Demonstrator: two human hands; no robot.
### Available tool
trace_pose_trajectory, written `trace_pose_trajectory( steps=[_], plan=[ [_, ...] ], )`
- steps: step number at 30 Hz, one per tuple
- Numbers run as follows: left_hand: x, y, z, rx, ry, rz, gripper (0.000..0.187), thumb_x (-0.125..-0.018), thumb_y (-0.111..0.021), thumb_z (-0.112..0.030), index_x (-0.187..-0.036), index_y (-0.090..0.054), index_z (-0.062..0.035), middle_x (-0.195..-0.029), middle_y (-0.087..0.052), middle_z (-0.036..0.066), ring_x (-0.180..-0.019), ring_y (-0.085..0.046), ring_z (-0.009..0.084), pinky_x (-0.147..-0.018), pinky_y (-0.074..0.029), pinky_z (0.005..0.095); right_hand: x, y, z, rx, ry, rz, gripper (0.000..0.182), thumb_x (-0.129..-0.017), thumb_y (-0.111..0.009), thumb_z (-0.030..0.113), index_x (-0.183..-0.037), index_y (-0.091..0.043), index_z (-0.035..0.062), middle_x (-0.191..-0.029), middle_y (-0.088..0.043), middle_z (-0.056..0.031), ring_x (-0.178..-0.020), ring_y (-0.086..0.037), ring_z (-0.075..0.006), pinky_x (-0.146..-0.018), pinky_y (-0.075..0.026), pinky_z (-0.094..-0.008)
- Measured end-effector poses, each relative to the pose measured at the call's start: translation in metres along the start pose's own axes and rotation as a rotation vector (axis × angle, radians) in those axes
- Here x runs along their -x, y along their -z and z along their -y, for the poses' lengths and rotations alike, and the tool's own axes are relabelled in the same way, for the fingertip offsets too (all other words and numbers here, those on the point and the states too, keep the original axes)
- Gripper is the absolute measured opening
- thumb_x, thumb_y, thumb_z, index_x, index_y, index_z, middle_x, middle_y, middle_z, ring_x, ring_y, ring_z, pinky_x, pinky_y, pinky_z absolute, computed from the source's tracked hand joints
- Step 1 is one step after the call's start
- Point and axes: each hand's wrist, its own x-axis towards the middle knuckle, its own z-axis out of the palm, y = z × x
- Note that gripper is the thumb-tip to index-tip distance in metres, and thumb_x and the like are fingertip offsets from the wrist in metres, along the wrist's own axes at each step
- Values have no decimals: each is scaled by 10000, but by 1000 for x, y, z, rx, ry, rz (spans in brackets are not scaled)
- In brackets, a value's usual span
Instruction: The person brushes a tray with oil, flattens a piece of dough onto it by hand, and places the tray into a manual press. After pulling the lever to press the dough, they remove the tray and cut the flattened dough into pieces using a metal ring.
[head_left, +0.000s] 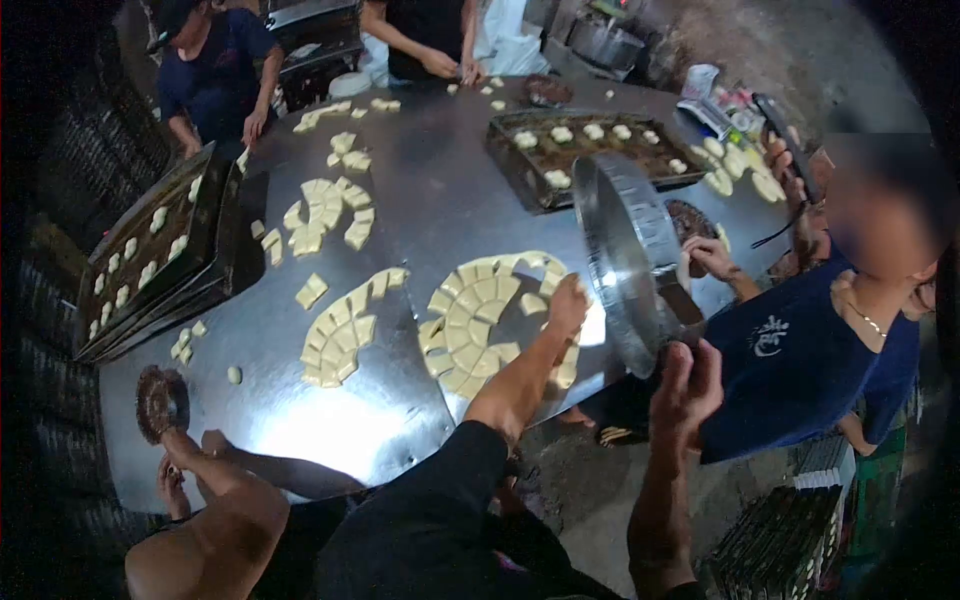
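My right hand [690, 385] is closed on the lower edge of a large round metal pan [630, 250], tilted nearly upright over the table's right side. A dark, flat handle-like part juts from the pan above my fingers. My left hand [568, 305] reaches the right side of a pale dough round [470, 310] that is cut into several small segments. Its fingers are bunched together, and whatever they pinch is hidden. A second group of cut dough pieces [337, 345] lies to the left, and another fan of pieces [322, 212] sits farther back.
The metal table [420, 170] carries a baking tray [600, 150] with shaped dough. Stacked trays [150, 250] lean at the left. Co-workers stand around: one at right in a navy shirt [790, 350], one at lower left by a brown bowl [160, 405], two behind.
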Motion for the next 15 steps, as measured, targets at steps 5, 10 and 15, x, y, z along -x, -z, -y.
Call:
trace_pose_trajectory(
  steps=[5,10,15],
  plan=[
    [41,54,-87,61,-187,175,384,-849,-586,-22,-1230,-539,-41,-1073,-624,84,-899,-592,167,-738,-482,276,15,53,36,369,242,27,202,-921,-495,176,-915,-573,-11,-782,-528,-2,-658,-472,-81,-559,-397,-220],
    [143,223,-170,-982,-389,-379,507,-713,-666,-177,-1168,-552,16,-964,-613,213,-865,-594,371,-769,-484,429,21,121,49,148,108,-9,327,-921,-529,338,-947,-588,17,-679,-501,37,-520,-369,-22,-467,-261,-193],
    [162,263,-124,-989,-300,-254,495,-840,-573,-109,-1277,-410,56,-887,-626,233,-849,-597,419,-748,-474,486,34,166,50,-8,10,208,487,-885,-599,473,-1012,-611,3,-607,-508,36,-463,-361,-18,-437,-220,-206]
  ],
)
